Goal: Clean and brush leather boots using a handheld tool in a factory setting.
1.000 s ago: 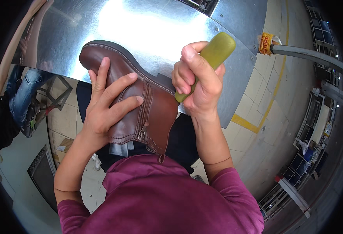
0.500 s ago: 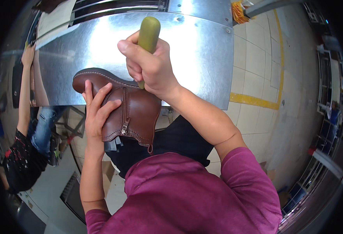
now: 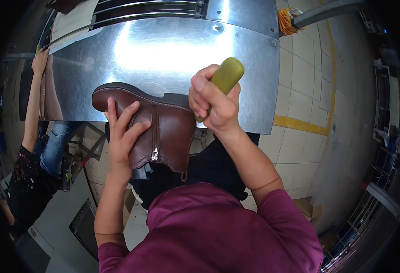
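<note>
A brown leather ankle boot (image 3: 172, 132) lies on its side at the bench's front edge. Its dark sole faces away from me and its toe points left. A zipper (image 3: 154, 129) runs along the upper side, with a metal pull near the boot's opening. My left hand (image 3: 120, 139) grips the boot at the instep, fingers spread over the leather, thumb hidden. In my closed right hand (image 3: 219, 103) is an olive-green, round-ended stick-like tool (image 3: 228, 74). Its lower tip comes out below my fist, right beside the heel; whether it touches I cannot tell.
The shiny metal bench (image 3: 82, 91) spreads out before me, with dark slots and rails (image 3: 150, 9) at its far side. On the left, another person's arm (image 3: 32, 109) reaches to the bench. An orange bundle (image 3: 288, 22) hangs by a grey bar at the far right.
My right hand has moved right and toward me with the green tool, from the boot's middle to beside the heel. The heel now shows. Boot and left hand appear slightly further right.
</note>
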A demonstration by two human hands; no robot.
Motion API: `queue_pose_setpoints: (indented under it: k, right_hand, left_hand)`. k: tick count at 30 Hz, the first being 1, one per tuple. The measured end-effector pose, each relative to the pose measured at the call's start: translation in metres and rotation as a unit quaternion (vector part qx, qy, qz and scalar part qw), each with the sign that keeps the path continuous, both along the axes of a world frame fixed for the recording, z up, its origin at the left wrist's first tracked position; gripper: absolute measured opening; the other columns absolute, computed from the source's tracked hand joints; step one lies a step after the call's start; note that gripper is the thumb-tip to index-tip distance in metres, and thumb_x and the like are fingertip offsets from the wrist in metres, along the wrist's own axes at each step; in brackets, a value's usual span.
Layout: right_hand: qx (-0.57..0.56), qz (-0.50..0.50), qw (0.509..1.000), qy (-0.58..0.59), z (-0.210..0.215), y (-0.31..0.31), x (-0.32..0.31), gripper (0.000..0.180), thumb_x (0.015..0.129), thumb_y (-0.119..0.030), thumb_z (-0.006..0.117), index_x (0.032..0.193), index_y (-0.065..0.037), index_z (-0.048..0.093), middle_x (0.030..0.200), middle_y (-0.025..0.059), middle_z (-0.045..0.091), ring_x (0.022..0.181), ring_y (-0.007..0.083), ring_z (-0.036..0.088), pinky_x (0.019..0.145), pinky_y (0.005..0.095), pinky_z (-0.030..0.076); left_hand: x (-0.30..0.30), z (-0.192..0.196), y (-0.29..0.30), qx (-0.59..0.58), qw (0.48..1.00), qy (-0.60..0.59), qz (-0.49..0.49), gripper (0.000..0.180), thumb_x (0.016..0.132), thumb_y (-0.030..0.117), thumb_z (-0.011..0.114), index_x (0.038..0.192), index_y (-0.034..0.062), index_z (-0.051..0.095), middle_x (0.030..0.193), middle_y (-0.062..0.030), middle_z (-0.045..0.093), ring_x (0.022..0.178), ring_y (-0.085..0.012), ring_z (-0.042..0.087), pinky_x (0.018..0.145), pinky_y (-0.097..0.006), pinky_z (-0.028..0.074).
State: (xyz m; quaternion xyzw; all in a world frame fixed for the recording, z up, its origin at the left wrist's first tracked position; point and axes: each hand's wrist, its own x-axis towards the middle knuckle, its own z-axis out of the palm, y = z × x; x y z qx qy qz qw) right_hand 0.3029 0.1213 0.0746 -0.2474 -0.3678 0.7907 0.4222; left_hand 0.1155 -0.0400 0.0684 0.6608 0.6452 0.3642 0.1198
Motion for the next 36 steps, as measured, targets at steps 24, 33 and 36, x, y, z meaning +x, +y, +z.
queue_pose_setpoints:
  k: [24,33,36]
  right_hand:
    - [0.062,0.050,0.996,0.045,0.015,0.028,-0.032,0.012,0.097,-0.011,0.060,0.090,-0.004,0.055,0.053,0.0003,0.041,0.039,0.0102,0.037,0.039,0.0270,0.034]
    - [0.070,0.043,0.997,-0.007,0.005,0.021,-0.026,0.012,0.099,-0.013,0.057,0.090,-0.004,0.055,0.054,-0.0001,0.040,0.040,0.0098,0.037,0.040,0.0269,0.033]
    - [0.083,0.064,0.993,-0.048,0.009,0.023,-0.034,0.014,0.100,-0.014,0.057,0.091,-0.004,0.055,0.055,-0.0006,0.039,0.040,0.0093,0.036,0.040,0.0269,0.032]
  left_hand:
    - [0.000,0.005,-0.001,-0.043,0.999,-0.016,0.022,0.047,0.070,0.014,0.083,0.115,0.0197,0.071,0.152,-0.0066,0.052,0.154,-0.0477,0.021,0.118,-0.075,0.009]
    - [0.000,0.004,0.002,-0.044,0.999,-0.025,0.019,0.051,0.068,0.014,0.085,0.117,0.0204,0.070,0.152,-0.0064,0.051,0.155,-0.0465,0.020,0.119,-0.074,0.007]
    - [-0.002,0.000,0.001,-0.046,0.998,-0.035,0.014,0.051,0.068,0.014,0.085,0.117,0.0206,0.070,0.152,-0.0069,0.051,0.155,-0.0466,0.019,0.119,-0.074,0.005]
